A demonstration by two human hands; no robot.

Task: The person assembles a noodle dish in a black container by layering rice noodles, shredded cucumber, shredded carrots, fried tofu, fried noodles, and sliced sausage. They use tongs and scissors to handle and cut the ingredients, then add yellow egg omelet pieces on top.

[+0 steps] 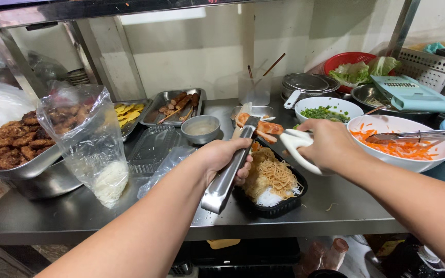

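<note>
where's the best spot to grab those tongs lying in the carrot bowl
Grip the tongs by the handle end that overhangs the carrot bowl rim on the right, coming from the right side. Their tips sit in the shredded carrot, while the handle lies nearly flat, free and clear of food.

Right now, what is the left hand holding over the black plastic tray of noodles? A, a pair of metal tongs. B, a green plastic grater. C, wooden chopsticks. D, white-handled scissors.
A: the left hand grips long metal tongs whose tips pinch an orange-brown piece of food above the black plastic tray of noodles; the white-handled scissors are in the right hand.
</note>
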